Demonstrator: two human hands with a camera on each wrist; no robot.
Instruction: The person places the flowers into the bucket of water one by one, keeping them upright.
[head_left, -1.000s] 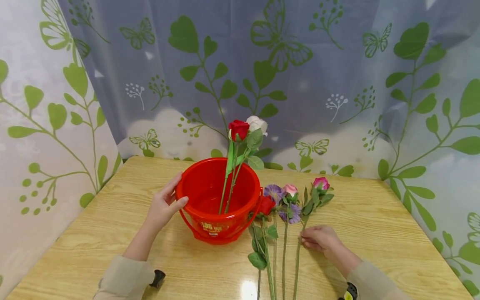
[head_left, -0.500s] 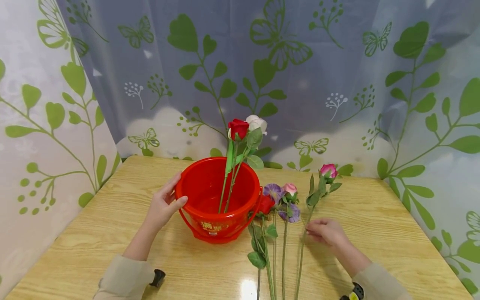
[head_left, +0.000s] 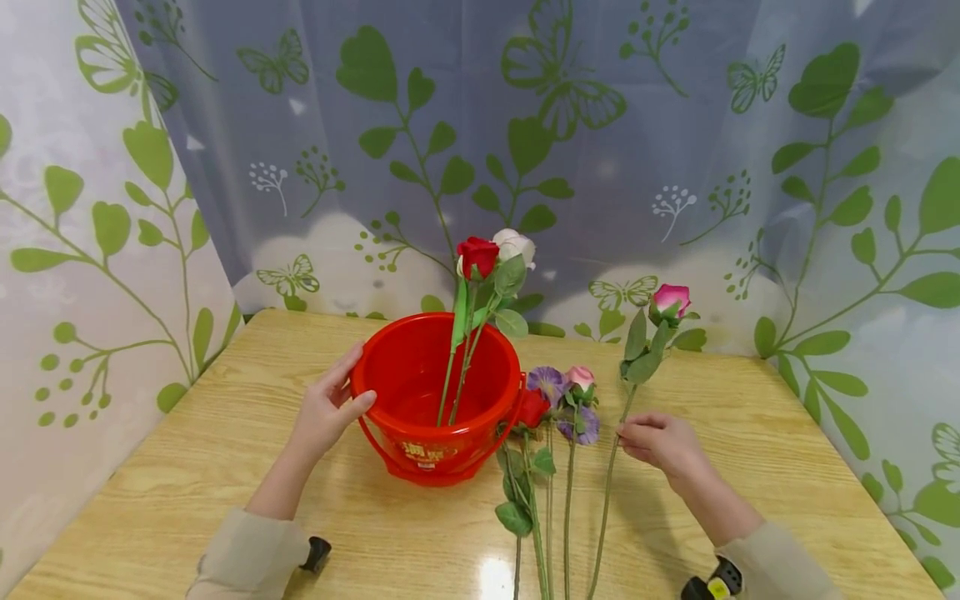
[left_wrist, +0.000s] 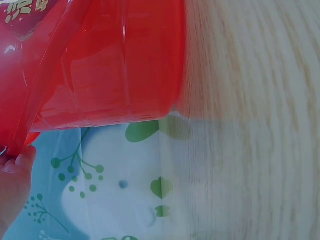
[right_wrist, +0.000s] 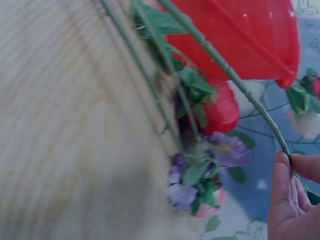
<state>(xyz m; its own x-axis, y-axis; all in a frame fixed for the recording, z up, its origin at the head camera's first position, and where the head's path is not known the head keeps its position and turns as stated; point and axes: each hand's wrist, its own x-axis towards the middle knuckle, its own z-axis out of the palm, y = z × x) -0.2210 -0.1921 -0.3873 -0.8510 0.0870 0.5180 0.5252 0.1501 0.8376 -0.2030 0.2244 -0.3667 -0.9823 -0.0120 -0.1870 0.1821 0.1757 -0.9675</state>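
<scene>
A red plastic bucket (head_left: 397, 367) with gold lettering stands upright on the wooden table. My left hand (head_left: 327, 404) holds its left rim, thumb at the near edge; in the left wrist view only part of that hand (left_wrist: 17, 175) shows. Inside the bucket lean a red rose (head_left: 477, 258) and a white rose (head_left: 514, 247) on long stems. My right hand (head_left: 663, 450) pinches the stem of a bright pink rose (head_left: 671, 302) between thumb and fingers, its bloom raised above the tabletop. That green stem (right_wrist: 250, 100) crosses the right wrist view diagonally.
Right of the bucket lie several artificial flowers: a red rose (head_left: 532, 410), a pale pink rose (head_left: 579, 379) and purple flowers (head_left: 549, 385), stems running toward the near table edge. A patterned curtain (head_left: 450, 125) hangs behind the table (head_left: 247, 392).
My right hand has lifted the pink rose's bloom up and to the right, away from the other flowers. The left hand and bucket have stayed in place.
</scene>
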